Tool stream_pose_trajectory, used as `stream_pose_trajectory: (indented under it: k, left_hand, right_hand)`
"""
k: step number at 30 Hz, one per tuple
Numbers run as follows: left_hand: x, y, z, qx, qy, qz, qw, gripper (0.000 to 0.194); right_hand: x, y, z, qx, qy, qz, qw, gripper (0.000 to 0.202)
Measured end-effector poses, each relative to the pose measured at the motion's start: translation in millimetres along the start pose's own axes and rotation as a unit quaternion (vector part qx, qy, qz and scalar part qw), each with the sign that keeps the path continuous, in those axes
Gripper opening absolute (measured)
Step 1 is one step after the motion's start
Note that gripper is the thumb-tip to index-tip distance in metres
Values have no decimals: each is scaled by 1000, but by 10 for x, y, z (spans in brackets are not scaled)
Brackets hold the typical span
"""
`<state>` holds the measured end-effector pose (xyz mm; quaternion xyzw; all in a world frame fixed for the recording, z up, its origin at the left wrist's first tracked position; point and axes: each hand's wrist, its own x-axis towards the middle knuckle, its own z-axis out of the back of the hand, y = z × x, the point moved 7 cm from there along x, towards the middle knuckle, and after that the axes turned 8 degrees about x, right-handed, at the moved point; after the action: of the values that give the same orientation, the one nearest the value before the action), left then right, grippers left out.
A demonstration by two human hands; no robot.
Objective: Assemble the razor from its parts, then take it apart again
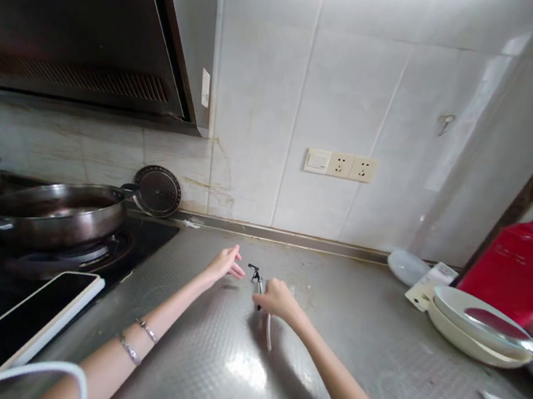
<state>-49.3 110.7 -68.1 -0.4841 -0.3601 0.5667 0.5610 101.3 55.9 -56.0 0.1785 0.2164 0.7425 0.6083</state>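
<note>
My right hand is closed around a slim tool with a dark, angled head and a thin shaft, held a little above the steel counter. The tool's exact kind is too small to make out. A narrow pale strip shows below the fist; whether it belongs to the tool I cannot tell. To the left of the tool's head, my left hand is raised over the counter with its fingers stretched out, holding nothing. Two bracelets circle the left forearm.
On the left, a steel pan sits on the black stove, with a phone and white cable nearer me. A range hood hangs above. At right are stacked plates and a red thermos jug. Sockets are on the wall.
</note>
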Motion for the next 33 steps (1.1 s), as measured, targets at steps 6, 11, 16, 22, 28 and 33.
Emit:
stream_pose_trajectory:
  k: [6, 11, 16, 22, 28, 33]
  left_hand:
    - [-1, -79, 37, -9, 5, -33, 999, 39]
    - [35, -90, -1, -15, 17, -40, 999, 40]
    - [59, -94, -9, -20, 30, -47, 998, 41]
    - [106, -65, -15, 17, 5, -60, 998, 23]
    - [90, -75, 85, 248, -117, -197, 941, 16]
    - [214, -8, -51, 429, -104, -257, 860, 16]
  right_hand:
    - [30, -14, -105, 7, 20, -13, 1000, 22]
    - [35, -25, -261, 32, 78, 1, 996, 20]
    - [19, -5, -319, 27, 102, 11, 994, 17]
    - [5, 28, -232, -15, 70, 13, 997, 14]
    - [-58, -69, 237, -29, -43, 51, 997, 28]
    - [-130, -344, 613, -24, -129, 52, 990, 24]
